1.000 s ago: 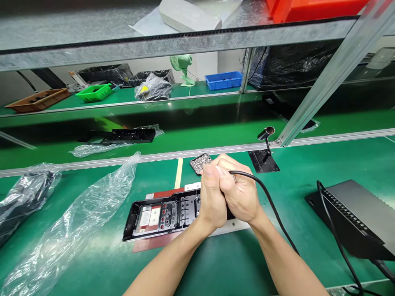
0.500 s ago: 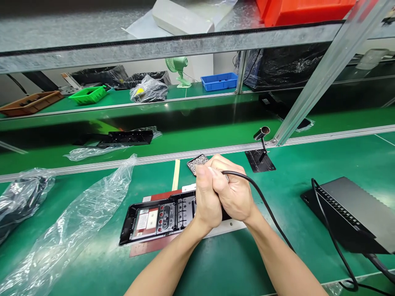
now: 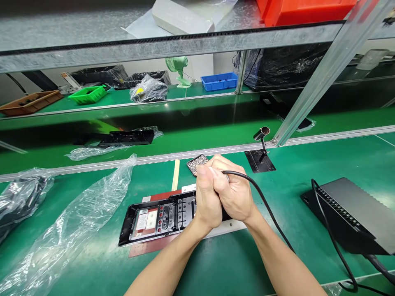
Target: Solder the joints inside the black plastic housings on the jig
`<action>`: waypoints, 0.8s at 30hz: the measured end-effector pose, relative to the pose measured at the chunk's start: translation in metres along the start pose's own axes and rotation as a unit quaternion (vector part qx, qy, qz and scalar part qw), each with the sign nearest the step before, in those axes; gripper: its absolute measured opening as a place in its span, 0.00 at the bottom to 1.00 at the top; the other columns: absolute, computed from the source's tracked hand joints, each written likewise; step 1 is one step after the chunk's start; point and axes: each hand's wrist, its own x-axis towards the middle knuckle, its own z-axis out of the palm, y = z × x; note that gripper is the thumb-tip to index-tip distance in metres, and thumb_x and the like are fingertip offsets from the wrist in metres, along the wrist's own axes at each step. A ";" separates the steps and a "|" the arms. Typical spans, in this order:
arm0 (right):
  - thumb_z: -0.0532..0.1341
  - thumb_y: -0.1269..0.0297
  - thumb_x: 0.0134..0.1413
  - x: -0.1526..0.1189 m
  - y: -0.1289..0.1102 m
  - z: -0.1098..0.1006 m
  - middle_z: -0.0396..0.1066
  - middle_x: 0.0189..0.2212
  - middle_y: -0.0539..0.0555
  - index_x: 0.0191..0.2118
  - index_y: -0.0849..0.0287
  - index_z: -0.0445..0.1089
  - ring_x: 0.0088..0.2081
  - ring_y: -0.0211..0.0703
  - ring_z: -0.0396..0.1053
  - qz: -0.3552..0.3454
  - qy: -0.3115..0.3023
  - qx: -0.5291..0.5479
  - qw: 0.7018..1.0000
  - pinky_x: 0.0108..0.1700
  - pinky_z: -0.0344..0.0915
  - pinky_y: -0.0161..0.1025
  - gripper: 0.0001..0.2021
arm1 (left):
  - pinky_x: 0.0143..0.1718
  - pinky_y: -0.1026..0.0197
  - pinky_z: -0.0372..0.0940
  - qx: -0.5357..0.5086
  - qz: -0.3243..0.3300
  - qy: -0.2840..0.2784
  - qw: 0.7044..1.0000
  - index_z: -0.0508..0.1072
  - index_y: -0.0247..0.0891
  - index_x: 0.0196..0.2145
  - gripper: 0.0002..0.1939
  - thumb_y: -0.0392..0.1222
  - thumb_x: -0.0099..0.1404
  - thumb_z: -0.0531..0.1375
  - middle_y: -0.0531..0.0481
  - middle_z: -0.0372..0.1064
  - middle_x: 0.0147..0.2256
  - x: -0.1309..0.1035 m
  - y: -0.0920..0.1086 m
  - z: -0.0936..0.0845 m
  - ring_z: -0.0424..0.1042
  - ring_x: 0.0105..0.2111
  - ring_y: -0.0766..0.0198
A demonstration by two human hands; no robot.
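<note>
My left hand (image 3: 207, 198) and my right hand (image 3: 235, 189) are closed, pressed together over the right part of a black housing (image 3: 166, 216). A black cable (image 3: 262, 195) leads out of the top of my grip and curves down to the right. What my fingers wrap round is hidden. The housing lies on a reddish-brown board (image 3: 146, 248) and a pale strip (image 3: 230, 226), its left part uncovered. Just behind my hands is a small black tray of screws (image 3: 196, 163).
Clear plastic wrap (image 3: 89, 209) and a bagged black part (image 3: 21, 197) lie left. A metal cup on a stand (image 3: 262, 133) stands behind my right hand. Farther right is a dark panel (image 3: 354, 213) with cables. A slanted metal post (image 3: 321, 78) rises behind.
</note>
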 end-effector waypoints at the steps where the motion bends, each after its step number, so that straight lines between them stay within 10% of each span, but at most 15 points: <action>1: 0.54 0.63 0.68 0.000 0.000 0.000 0.65 0.28 0.51 0.25 0.56 0.61 0.31 0.38 0.62 0.000 0.001 0.000 1.000 0.34 0.60 0.40 0.17 | 0.34 0.56 0.60 -0.015 0.001 -0.003 1.000 0.57 0.41 0.24 0.31 0.64 0.75 0.38 0.51 0.56 0.25 0.000 0.000 0.000 0.58 0.28 0.62; 24: 0.54 0.63 0.68 0.000 -0.003 0.000 0.66 0.28 0.51 0.25 0.57 0.62 0.31 0.38 0.63 0.016 0.006 -0.015 1.000 0.35 0.61 0.40 0.17 | 0.29 0.58 0.54 -0.012 0.018 -0.012 1.000 0.56 0.40 0.23 0.31 0.63 0.75 0.38 0.51 0.56 0.25 -0.003 -0.005 -0.003 0.54 0.26 0.64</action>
